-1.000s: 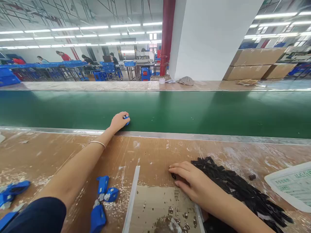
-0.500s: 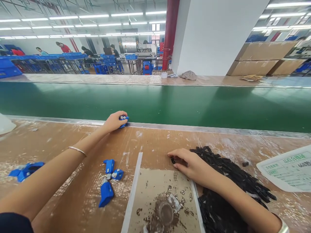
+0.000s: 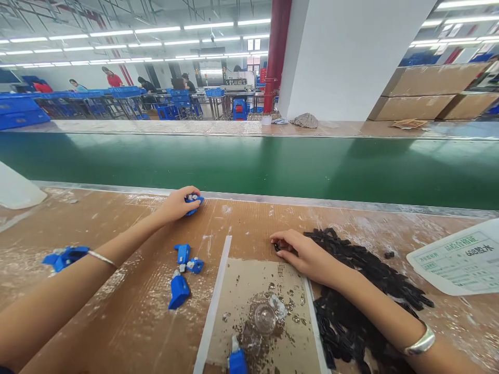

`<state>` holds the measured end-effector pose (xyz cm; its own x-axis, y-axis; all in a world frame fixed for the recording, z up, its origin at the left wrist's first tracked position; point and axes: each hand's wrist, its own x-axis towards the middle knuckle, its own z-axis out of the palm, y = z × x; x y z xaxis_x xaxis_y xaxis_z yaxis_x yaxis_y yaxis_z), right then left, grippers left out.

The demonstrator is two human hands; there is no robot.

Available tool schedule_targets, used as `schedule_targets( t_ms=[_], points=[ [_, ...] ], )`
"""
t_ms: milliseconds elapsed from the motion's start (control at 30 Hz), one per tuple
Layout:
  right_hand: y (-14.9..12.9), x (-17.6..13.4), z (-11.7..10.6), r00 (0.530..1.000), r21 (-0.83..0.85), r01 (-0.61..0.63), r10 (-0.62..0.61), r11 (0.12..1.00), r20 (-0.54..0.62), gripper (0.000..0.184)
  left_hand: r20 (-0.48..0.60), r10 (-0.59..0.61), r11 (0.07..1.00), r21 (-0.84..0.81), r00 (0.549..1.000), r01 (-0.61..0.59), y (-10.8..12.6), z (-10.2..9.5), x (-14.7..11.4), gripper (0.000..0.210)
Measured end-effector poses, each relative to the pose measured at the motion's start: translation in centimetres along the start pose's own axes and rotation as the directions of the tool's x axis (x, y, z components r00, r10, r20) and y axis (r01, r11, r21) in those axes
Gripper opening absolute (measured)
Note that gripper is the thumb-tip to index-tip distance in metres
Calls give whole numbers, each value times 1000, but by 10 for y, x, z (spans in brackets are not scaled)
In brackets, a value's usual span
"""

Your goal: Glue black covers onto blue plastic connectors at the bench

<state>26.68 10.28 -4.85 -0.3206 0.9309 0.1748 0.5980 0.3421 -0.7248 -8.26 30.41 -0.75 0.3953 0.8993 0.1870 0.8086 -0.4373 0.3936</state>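
The left hand (image 3: 180,205) is at the far edge of the brown desk (image 3: 130,306), next to the green belt (image 3: 234,165). Its fingers are curled around a blue part (image 3: 194,204) with pale bits on it, maybe so it won't slip. The right hand (image 3: 302,253) is just past the far right corner of the tan sheet (image 3: 251,280). Its thumb and fingertips pinch a tiny black piece (image 3: 277,246), likely because it is too small for a whole fist. The black pile (image 3: 360,270) lies to the right of the sheet, under and beside the right arm, perhaps to be easy to reach. Three more blue pieces (image 3: 180,292) sit left of the sheet, close together. One blue piece with a pale tip (image 3: 237,361) is at the sheet's near edge. A clear round blob (image 3: 265,318) sits on the sheet, which may be there to keep wet drops off the desk.
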Motion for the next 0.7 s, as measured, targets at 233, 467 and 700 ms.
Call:
schedule_targets(
  t_ms=[233,467,700],
  points=[
    [2,1,-1,998,145,-38,45,989,-44,27,186,114,993,-56,976,-105,17,-17,-49,34],
    [-13,-5,-9,992,382,31,17,924,-122,36,208,261,965,-70,943,-252,40,-27,-87,35],
    [-77,-39,-17,962,271,214,-154,938,-227,40,-70,138,919,-362,988,-154,124,-42,-142,19]
  ],
)
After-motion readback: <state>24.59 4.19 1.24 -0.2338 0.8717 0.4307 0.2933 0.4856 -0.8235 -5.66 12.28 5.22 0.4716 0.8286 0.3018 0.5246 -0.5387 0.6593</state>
